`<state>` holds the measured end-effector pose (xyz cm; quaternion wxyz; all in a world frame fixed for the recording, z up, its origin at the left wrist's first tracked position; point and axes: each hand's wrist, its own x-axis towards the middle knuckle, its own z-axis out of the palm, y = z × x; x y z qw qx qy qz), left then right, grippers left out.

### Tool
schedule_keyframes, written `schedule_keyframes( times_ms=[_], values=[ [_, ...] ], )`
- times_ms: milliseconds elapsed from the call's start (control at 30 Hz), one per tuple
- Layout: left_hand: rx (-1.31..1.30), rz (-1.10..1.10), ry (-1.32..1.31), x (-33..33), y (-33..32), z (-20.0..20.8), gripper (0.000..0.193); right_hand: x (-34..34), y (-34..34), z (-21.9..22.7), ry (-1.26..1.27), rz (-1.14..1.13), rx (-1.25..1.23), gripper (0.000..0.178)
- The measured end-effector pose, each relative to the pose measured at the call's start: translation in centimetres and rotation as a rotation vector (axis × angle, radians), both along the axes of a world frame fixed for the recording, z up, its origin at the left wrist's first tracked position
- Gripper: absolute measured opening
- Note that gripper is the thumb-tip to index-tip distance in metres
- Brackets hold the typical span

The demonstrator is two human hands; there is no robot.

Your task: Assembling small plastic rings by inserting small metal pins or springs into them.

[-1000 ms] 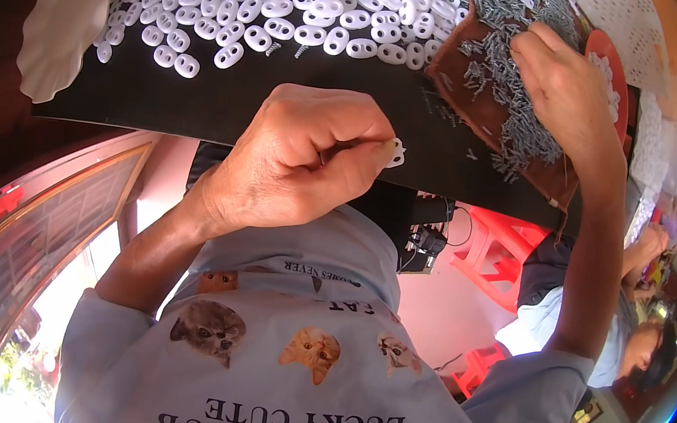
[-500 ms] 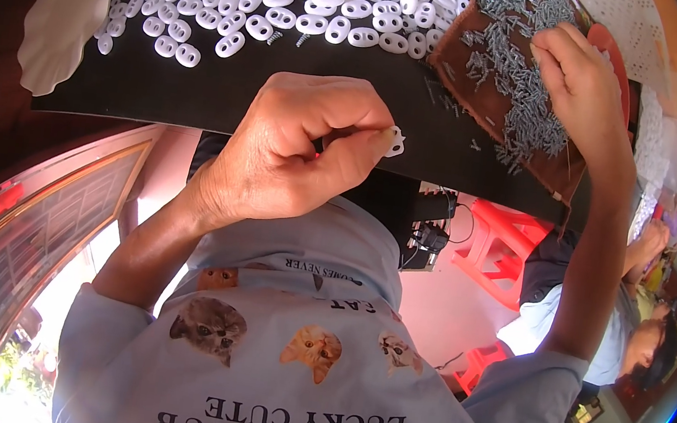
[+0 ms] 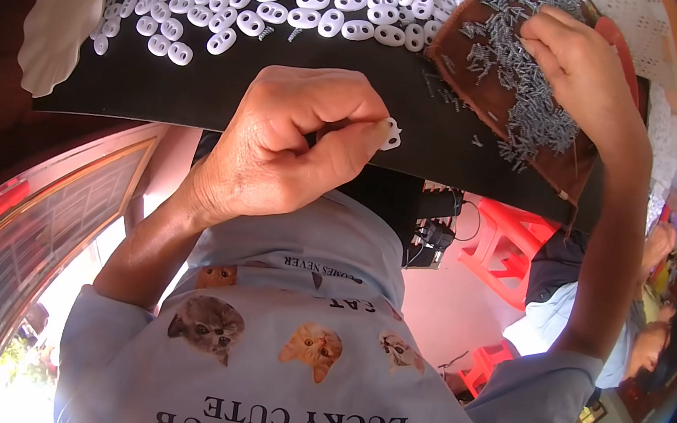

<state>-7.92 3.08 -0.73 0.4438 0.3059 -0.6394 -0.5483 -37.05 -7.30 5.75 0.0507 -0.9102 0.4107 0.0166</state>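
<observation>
My left hand [image 3: 300, 148] is closed in a pinch above the front edge of the black table. Between thumb and forefinger it holds a small white plastic piece [image 3: 392, 138] with holes, whose other end is hidden by the fingertips. My right hand [image 3: 579, 76] reaches to the far right, thumb and fingers pinched together at the heap of small grey metal pieces [image 3: 527, 125], which look like springs or screws. Whatever is between those fingertips is hidden. The heap lies on a brown cloth [image 3: 468, 54].
Many white oval two-holed plastic pieces [image 3: 303, 19] cover the far side of the black table [image 3: 159, 92]. A white wavy-edged dish [image 3: 67, 9] stands at the left. Below on the right is a red plastic stool [image 3: 504, 240], with another person [image 3: 553, 322] seated beyond.
The view has shifted slightly. My right hand stays at the grey heap, its forearm swung a little outward. My left hand keeps its pinch on the white piece.
</observation>
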Motion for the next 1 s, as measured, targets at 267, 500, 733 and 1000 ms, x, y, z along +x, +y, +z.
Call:
schedule_keyframes(
  times_ms=[267, 500, 733, 1000],
  values=[
    [-0.023, 0.013, -0.024, -0.1, 0.0, -0.1, 0.006, 0.7, 0.0, 0.0, 0.086, -0.046, -0.02, 0.01],
    [-0.043, 0.019, -0.035, -0.1, 0.1, -0.2, 0.007, 0.3, 0.1, -0.4, 0.036, -0.077, 0.004, 0.01],
    [-0.047, 0.015, -0.036, 0.0, 0.1, -0.1, 0.007, 0.6, -0.1, -0.8, 0.07, -0.095, -0.041, 0.008],
    [0.001, 0.082, 0.058, -0.3, 0.7, 1.3, 0.006, 0.3, 1.5, 1.4, -0.131, -0.029, -0.055, 0.006]
  ],
)
